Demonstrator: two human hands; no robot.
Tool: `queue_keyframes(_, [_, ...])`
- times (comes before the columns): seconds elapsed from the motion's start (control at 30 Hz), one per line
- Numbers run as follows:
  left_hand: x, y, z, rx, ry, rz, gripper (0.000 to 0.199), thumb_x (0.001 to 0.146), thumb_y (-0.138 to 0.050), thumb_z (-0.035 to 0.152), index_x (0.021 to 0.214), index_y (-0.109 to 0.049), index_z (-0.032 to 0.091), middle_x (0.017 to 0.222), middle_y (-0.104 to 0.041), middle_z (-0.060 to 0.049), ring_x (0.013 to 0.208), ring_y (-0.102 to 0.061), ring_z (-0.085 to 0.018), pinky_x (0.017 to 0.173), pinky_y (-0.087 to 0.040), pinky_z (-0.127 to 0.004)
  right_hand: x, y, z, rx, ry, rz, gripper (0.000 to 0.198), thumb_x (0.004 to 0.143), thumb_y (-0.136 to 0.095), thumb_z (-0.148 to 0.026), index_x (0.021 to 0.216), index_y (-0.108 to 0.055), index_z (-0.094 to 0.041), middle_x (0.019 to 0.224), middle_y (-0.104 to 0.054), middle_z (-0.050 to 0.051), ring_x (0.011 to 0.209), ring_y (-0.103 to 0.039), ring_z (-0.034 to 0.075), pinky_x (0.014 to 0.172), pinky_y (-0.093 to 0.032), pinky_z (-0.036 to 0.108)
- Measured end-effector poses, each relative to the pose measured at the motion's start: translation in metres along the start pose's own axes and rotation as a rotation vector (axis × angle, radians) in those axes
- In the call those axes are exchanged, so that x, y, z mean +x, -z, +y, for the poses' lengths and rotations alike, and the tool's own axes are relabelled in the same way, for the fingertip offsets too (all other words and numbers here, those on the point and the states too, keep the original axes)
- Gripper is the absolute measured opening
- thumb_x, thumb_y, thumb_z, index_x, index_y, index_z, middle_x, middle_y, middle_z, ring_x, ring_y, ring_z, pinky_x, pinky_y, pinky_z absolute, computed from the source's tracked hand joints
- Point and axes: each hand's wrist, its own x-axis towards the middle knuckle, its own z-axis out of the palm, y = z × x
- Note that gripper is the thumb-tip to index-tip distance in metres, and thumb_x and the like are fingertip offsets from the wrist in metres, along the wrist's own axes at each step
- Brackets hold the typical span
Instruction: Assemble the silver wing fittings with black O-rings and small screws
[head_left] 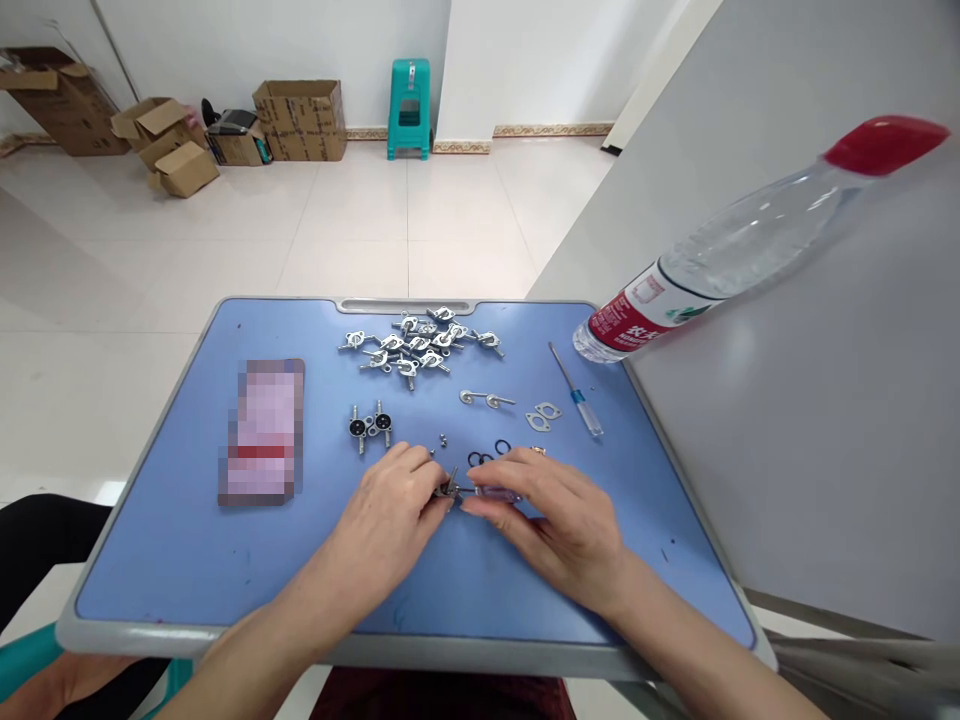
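My left hand (pixel 397 500) pinches a small metal valve (pixel 451 488) just above the table, its body partly hidden by my fingers. From the other side my right hand (pixel 556 508) grips a screwdriver (pixel 498 494) by its clear handle. The shaft points left at the valve; whether the tip sits in a screw cannot be made out. Beyond my hands lie black rubber rings (pixel 502 447) and tiny screws (pixel 443 440). Two open valve bodies with black discs (pixel 370 425) rest left of them, and a pile of similar metal valves (pixel 418 345) lies farther back.
On the blue table (pixel 165 540) are a blurred phone-shaped item (pixel 262 432), two lever pieces (pixel 487 399), flat metal plates (pixel 543 416) and another screwdriver (pixel 577 392). A water bottle (pixel 645 310) stands at the right edge beside a grey panel. A person's leg (pixel 52 545) shows at left.
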Motion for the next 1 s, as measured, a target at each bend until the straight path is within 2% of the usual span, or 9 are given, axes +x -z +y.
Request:
queue_keyframes(0.17, [0.000,0.001,0.000,0.001,-0.012,0.004,0.008,0.088,-0.062,0.010,0.081,-0.061,0.015,0.077,-0.058,-0.001,0.075,-0.051,-0.017,0.067,-0.042,-0.029,-0.002,0.000,0.001,0.061,-0.065,0.093,0.008,0.095,-0.055,-0.030,0.096,-0.057,-0.021,0.073,-0.065,0.000,0.061,-0.059,0.012,0.057,-0.048,0.023])
queue_keyframes(0.3, [0.001,0.001,0.000,0.015,-0.002,-0.006,0.006,0.086,-0.064,0.010,0.084,-0.063,0.015,0.080,-0.059,-0.001,0.078,-0.052,-0.018,0.070,-0.043,-0.030,-0.005,0.007,0.010,0.144,-0.264,0.279,0.010,0.098,-0.049,-0.028,0.096,-0.057,-0.022,0.073,-0.061,-0.001,0.063,-0.057,0.012,0.060,-0.046,0.024])
queue_keyframes(0.4, [0.002,0.001,-0.001,0.025,0.006,-0.009,0.007,0.087,-0.063,0.011,0.081,-0.062,0.015,0.080,-0.060,-0.001,0.078,-0.053,-0.018,0.070,-0.044,-0.030,-0.004,0.015,0.021,0.176,-0.418,0.311,0.021,0.100,-0.041,-0.029,0.086,-0.055,-0.022,0.068,-0.056,-0.003,0.060,-0.052,0.011,0.058,-0.042,0.024])
queue_keyframes(0.53, [0.003,0.002,-0.001,0.042,0.012,-0.012,0.007,0.087,-0.063,0.011,0.082,-0.063,0.016,0.080,-0.060,-0.001,0.078,-0.054,-0.018,0.068,-0.044,-0.030,0.000,0.025,0.031,0.094,-0.497,0.129,0.020,0.098,-0.046,-0.030,0.082,-0.055,-0.021,0.060,-0.046,-0.005,0.052,-0.042,0.010,0.052,-0.036,0.023])
queue_keyframes(0.7, [0.002,0.003,-0.002,0.045,0.001,0.001,0.006,0.086,-0.064,0.012,0.085,-0.064,0.018,0.084,-0.062,-0.001,0.081,-0.056,-0.019,0.074,-0.046,-0.033,0.001,0.018,0.034,0.006,-0.309,-0.150,0.014,0.094,-0.049,-0.021,0.086,-0.060,-0.019,0.074,-0.058,0.001,0.064,-0.051,0.013,0.058,-0.038,0.024])
queue_keyframes(0.87, [0.002,0.003,-0.003,0.046,-0.003,0.012,0.006,0.085,-0.063,0.013,0.086,-0.065,0.019,0.085,-0.062,-0.001,0.082,-0.056,-0.019,0.073,-0.047,-0.032,0.003,0.002,0.035,-0.047,-0.235,-0.270,0.016,0.094,-0.048,-0.015,0.095,-0.063,-0.019,0.090,-0.064,0.005,0.070,-0.057,0.014,0.061,-0.039,0.025])
queue_keyframes(1.0, [0.002,0.004,-0.003,0.041,-0.015,0.011,0.009,0.084,-0.064,0.011,0.088,-0.066,0.019,0.088,-0.063,-0.002,0.085,-0.057,-0.020,0.075,-0.047,-0.033,0.018,0.001,0.035,-0.195,-0.180,-0.408,0.030,0.088,-0.046,-0.004,0.106,-0.064,-0.020,0.098,-0.065,0.005,0.069,-0.057,0.013,0.056,-0.032,0.023])
